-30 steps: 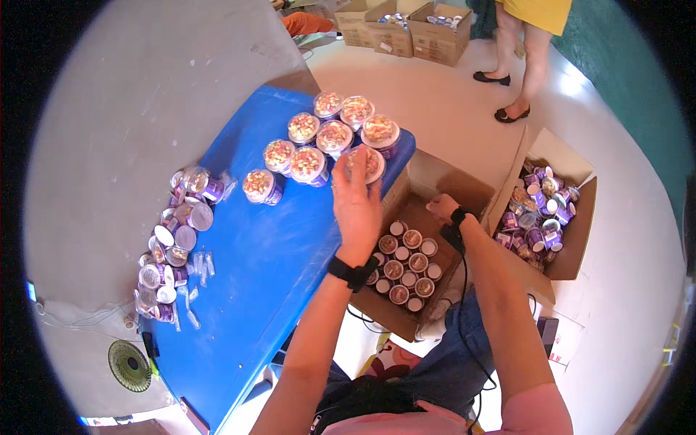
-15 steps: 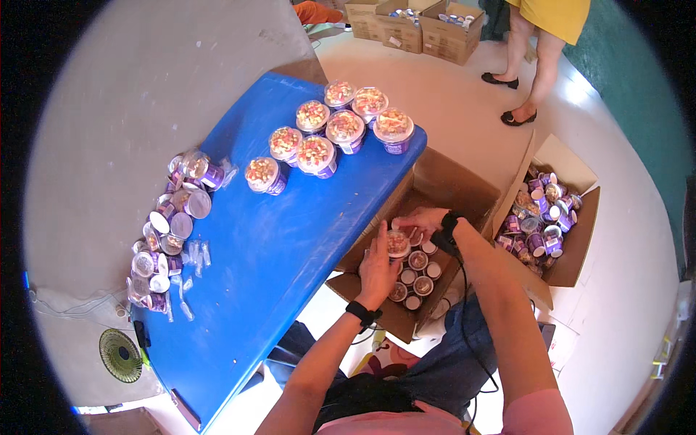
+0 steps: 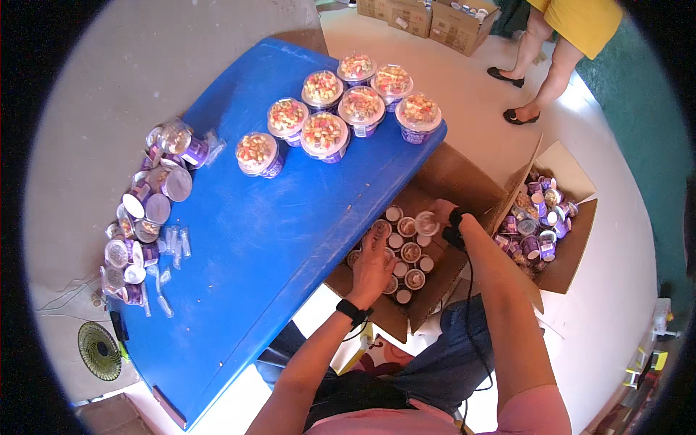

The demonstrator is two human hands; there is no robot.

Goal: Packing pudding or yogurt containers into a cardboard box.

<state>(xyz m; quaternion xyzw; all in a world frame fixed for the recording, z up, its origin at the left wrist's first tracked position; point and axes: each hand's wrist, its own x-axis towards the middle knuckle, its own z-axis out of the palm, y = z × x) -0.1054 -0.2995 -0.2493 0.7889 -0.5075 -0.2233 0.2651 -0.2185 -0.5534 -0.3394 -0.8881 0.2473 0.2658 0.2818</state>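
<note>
Both hands have gone from the blue desk (image 3: 239, 239) into the open cardboard box (image 3: 442, 181) just right of it. Left hand (image 3: 373, 264) lies spread over the small cups (image 3: 406, 254) packed inside, grip apart. Right hand (image 3: 438, 216) has its grip clamped on a clear lidded cup (image 3: 426, 223).
</note>
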